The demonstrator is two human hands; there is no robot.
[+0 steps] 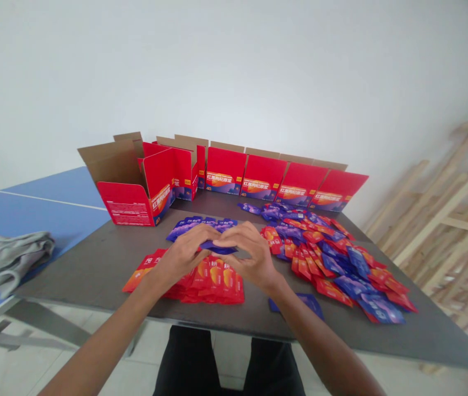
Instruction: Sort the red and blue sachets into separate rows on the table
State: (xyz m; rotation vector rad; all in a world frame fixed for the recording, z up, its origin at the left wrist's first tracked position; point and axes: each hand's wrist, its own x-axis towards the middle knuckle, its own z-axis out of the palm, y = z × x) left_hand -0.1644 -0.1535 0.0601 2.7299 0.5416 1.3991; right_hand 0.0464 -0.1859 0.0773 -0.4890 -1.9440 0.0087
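Note:
Between my two hands, above the sorted sachets, is a purple sachet [219, 249]. My left hand [189, 246] is closed on one end of it, and my right hand [250, 248] pinches the other end. Under and in front of my hands lie rows of red sachets [213, 283], overlapping one another. Just behind my hands, a row of purple sachets [195, 221] lies on the table, partly hidden by my fingers. Beside my right forearm a single purple sachet [310, 302] lies flat, partly covered by the arm.
A mixed heap of red and purple sachets [320, 247] spreads over the right of the grey table [81, 269]. Open red cartons [223, 170] line the back, with another open carton [129, 203] at left. A grey cloth [11, 258] lies on the blue table [60, 206]. Wooden racks [444, 220] stand right.

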